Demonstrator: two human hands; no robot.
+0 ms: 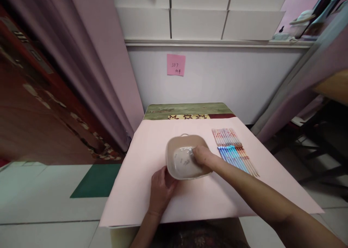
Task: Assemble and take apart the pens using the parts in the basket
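Observation:
A beige, rounded-square bowl (172, 157) with a small loop handle at its far rim is tilted above the pink sheet. My left hand (161, 186) grips its near left corner, thumb against the outer wall. My right hand (202, 155) reaches inside over the right rim, its fingers closed near the inner right wall. A small greyish bit shows at the fingertips, too unclear to name. The bowl's inside looks glossy, with bright reflections and faint grey marks on the bottom. To the right, several slim pens (233, 155) lie side by side, blue ones beside orange-brown ones.
A pink sheet (130, 204) covers most of the small table, whose green patterned far end (187, 108) shows. On the wall behind hangs a pink note (176, 65). Purple curtains (108, 59) flank the left side, and a dark stool (328, 139) stands at right.

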